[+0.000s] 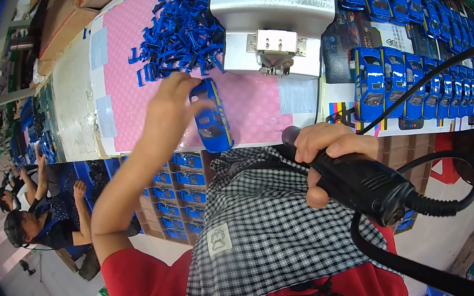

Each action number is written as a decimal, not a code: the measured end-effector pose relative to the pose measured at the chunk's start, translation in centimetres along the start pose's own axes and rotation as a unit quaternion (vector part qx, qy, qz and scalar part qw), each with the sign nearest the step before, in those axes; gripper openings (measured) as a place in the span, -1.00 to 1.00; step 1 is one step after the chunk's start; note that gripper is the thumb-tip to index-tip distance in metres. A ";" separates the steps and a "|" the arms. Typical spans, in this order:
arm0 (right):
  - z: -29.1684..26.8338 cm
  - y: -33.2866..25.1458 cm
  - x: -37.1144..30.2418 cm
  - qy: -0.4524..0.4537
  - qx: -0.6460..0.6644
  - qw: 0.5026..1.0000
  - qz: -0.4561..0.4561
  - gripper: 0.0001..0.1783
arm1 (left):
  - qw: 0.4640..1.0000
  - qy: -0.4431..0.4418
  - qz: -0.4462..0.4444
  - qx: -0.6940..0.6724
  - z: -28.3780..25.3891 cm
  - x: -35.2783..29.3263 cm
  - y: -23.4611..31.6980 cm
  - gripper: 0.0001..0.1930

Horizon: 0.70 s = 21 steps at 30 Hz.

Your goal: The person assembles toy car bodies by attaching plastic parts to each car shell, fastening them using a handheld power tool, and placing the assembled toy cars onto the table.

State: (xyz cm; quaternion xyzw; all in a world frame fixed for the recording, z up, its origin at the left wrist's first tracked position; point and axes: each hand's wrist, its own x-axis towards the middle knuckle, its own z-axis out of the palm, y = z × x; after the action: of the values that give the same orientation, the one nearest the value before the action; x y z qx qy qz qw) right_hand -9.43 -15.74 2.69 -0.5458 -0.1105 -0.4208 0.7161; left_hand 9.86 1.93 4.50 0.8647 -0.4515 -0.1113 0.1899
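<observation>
Clock directions taken from the blue toy car (pixel 215 130), which is at the near edge of the pink bubble-textured sheet (pixel 257 106), roof up, long axis running roughly 11 to 5 o'clock.

Left hand (pixel 170 103): at the car's 9 to 11 o'clock side, a bit blurred. Thumb lies over the car's upper part, other fingers bent at its 11 o'clock end. Firm grasp or just resting on it: can't tell.

Right hand (pixel 339 143): at 3 o'clock, fingers wrapped around the black handheld power tool (pixel 373 184), solid grasp. Tool nose points to 9 o'clock, apart from the car. Ribbed cable sleeve (pixel 433 205) leaves the tool's rear, cable loops round at 3 o'clock.

Around it: heap of small blue plastic parts (pixel 183 30) at 11 o'clock, loose and tangled, its near edge just beside the left fingertips. Light grey machine (pixel 273 9) at 1 o'clock, small metal block on its front. Row of finished-looking blue cars (pixel 398 82) between 2 and 3 o'clock, packed side by side; second row (pixel 399 6) further out at 2. Thin black cord (pixel 432 75) crosses in front of the nearer row.

Below table level, 6 to 7 o'clock: compartmented box (pixel 146 223) with more blue cars. Checked apron (pixel 275 225) at 5. Seated co-worker (pixel 49 231) at 8.
</observation>
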 end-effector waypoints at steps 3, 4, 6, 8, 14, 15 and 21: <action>-0.1 -0.1 1.3 -0.062 -0.054 0.994 -0.072 -0.34 | 0.997 0.027 -0.006 0.074 1.3 -2.2 3.1 -0.37; -0.3 0.2 1.6 -0.087 -0.044 0.992 -0.085 -0.33 | 0.998 0.014 -0.045 0.041 1.5 -2.4 3.7 -0.27; -0.2 0.3 1.8 -0.116 -0.051 0.991 -0.050 -0.34 | 0.999 0.002 -0.031 0.015 0.9 -2.8 3.5 -0.27; 0.2 0.2 1.5 -0.106 -0.049 0.993 -0.001 -0.33 | 1.000 -0.015 -0.004 0.000 0.5 -3.0 3.1 -0.29; 0.9 -0.8 6.4 -0.140 -0.088 0.983 -0.073 -0.31 | 0.998 0.049 -0.015 0.035 3.7 -3.6 1.1 -0.32; 1.2 -0.8 7.5 -0.134 -0.089 0.978 -0.133 -0.30 | 0.998 0.051 -0.016 0.030 3.4 -3.6 1.1 -0.32; 1.8 -0.4 10.6 -0.071 -0.154 0.985 -0.026 -0.34 | 0.564 -0.060 -0.212 -0.796 1.2 -4.7 2.1 -0.36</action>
State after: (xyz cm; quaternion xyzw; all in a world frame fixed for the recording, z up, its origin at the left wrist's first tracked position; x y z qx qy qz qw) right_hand -2.57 -19.26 10.18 -0.6755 -0.1091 -0.4112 0.6023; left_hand 5.18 4.39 4.42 0.4255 0.0063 -0.5143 0.7446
